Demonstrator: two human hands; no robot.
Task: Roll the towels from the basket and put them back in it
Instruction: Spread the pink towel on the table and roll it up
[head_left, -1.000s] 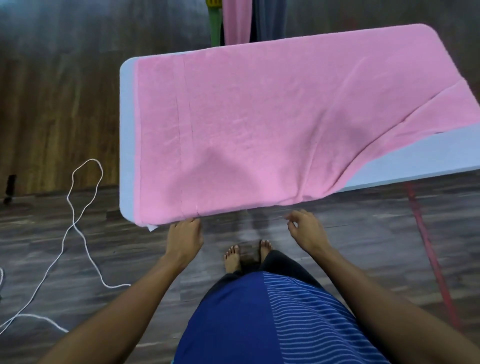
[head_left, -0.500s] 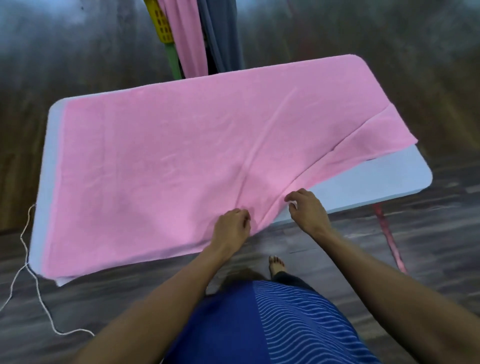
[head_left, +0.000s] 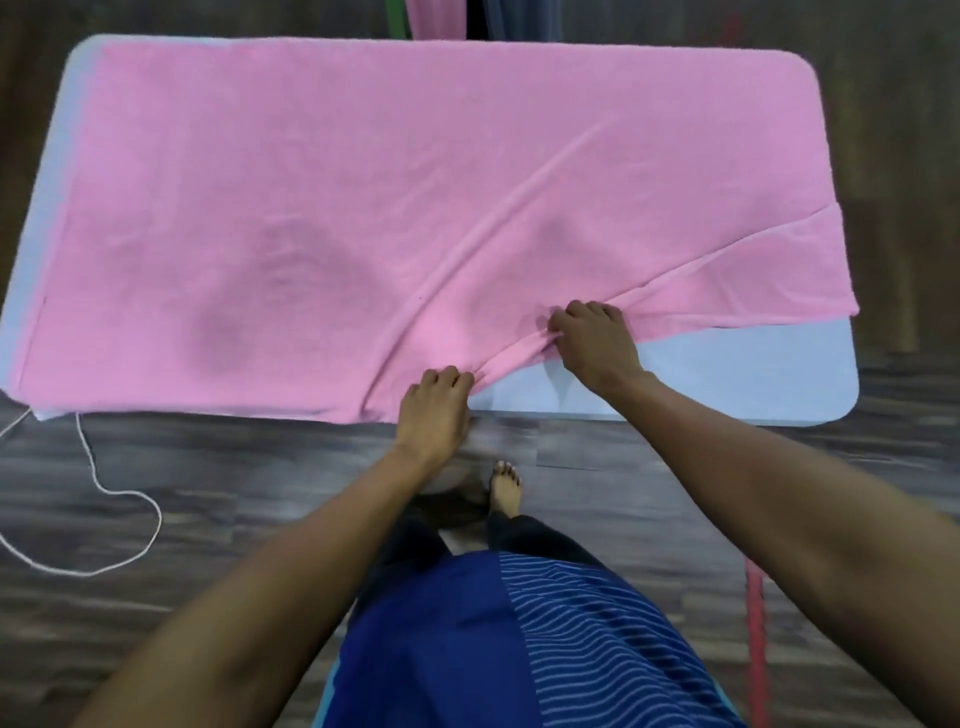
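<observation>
Moved onto table (head_left: 727, 374), left hand (head_left: 434, 410) and right hand (head_left: 595, 343) pinch the towel (head_left: 311, 182) edge.

I can read no writing, label, brand or number here, neither on the towel (head_left: 311, 182) nor on the table (head_left: 727, 374).
</observation>
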